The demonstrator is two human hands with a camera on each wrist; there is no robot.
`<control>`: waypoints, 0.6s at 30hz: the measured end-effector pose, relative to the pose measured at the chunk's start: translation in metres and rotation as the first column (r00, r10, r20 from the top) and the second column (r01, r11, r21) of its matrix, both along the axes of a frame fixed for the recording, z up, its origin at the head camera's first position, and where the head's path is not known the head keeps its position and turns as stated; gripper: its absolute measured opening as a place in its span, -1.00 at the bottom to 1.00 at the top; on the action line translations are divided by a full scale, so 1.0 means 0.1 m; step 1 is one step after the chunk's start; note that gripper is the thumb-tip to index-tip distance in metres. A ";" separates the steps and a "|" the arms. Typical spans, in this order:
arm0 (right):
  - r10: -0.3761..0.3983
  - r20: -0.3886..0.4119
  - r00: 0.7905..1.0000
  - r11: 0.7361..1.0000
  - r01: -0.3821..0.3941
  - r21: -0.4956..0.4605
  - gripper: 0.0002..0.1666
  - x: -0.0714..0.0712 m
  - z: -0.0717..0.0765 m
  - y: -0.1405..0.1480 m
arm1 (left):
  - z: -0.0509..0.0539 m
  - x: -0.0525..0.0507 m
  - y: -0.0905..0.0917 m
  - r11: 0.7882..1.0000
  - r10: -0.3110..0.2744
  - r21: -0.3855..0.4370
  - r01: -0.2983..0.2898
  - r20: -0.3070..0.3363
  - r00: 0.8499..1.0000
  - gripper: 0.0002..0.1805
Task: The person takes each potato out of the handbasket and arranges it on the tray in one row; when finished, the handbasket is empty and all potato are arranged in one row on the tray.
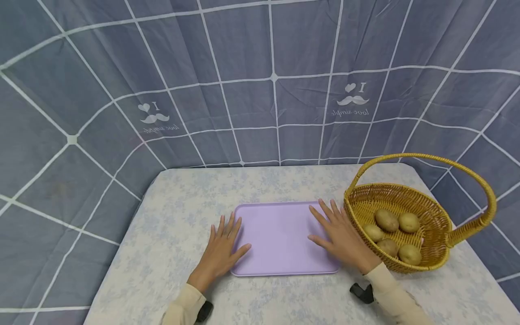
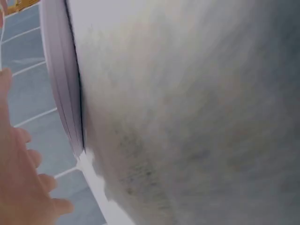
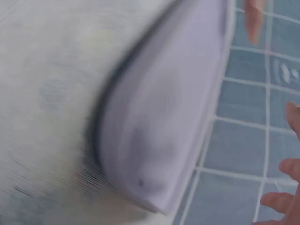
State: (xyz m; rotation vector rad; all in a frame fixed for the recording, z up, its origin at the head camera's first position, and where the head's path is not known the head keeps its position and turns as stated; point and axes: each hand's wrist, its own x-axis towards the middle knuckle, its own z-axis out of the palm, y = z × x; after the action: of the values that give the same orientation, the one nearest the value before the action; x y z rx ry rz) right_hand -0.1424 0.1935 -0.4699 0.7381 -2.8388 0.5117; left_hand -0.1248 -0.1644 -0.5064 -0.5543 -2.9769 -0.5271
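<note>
Lying flat on the table, the tray has its place between the two hands. By its look it is of thin, smooth plastic, so I judge that it is light and rather stiff, not very fragile, but it may slide easily and may twist a little if only one corner is lifted. The better hold, in my opinion, is at the middle of both short sides, with the thumbs upon the rim and the other fingers below it. The left hand is over the left short side and the right hand over the right one; both are spread and grasp nothing, and in the wrist views they seem to be apart from the tray. Just beside the right hand stands a basket with a tall handle, and in it lie five potatoes. Behind the table hangs a curtain with white lines.
</note>
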 end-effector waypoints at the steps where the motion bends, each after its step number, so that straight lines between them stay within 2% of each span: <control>1: -0.011 0.009 1.000 0.999 0.011 -0.036 -0.11 0.00 0.04 0.03 | 0.00 0.01 -0.01 1.000 0.002 0.031 -0.003 0.020 1.000 -0.12; 5: -0.050 0.017 0.999 0.978 0.053 -0.201 -0.13 0.01 0.21 0.17 | -0.05 0.08 -0.07 0.993 0.004 0.114 -0.016 0.099 0.995 -0.19; 11: -0.163 0.026 0.986 0.905 0.160 -0.394 -0.22 0.03 0.39 0.48 | -0.13 0.19 -0.14 0.993 -0.002 0.117 -0.020 0.184 0.983 -0.29; 15: -0.231 0.033 0.972 0.855 0.219 -0.470 -0.25 0.02 0.40 0.72 | -0.13 0.23 -0.15 0.994 -0.013 0.110 -0.007 0.184 0.983 -0.33; 18: -0.265 0.078 0.961 0.821 0.267 -0.504 -0.24 -0.01 0.37 0.90 | -0.12 0.25 -0.16 0.995 -0.011 0.102 -0.007 0.172 0.985 -0.34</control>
State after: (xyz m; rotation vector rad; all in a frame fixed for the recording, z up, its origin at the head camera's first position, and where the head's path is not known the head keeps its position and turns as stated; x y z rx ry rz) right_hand -0.1436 0.2830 -0.4331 0.2312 -2.5526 1.1497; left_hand -0.0997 -0.1802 -0.5185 -0.5285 -3.0876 -0.7597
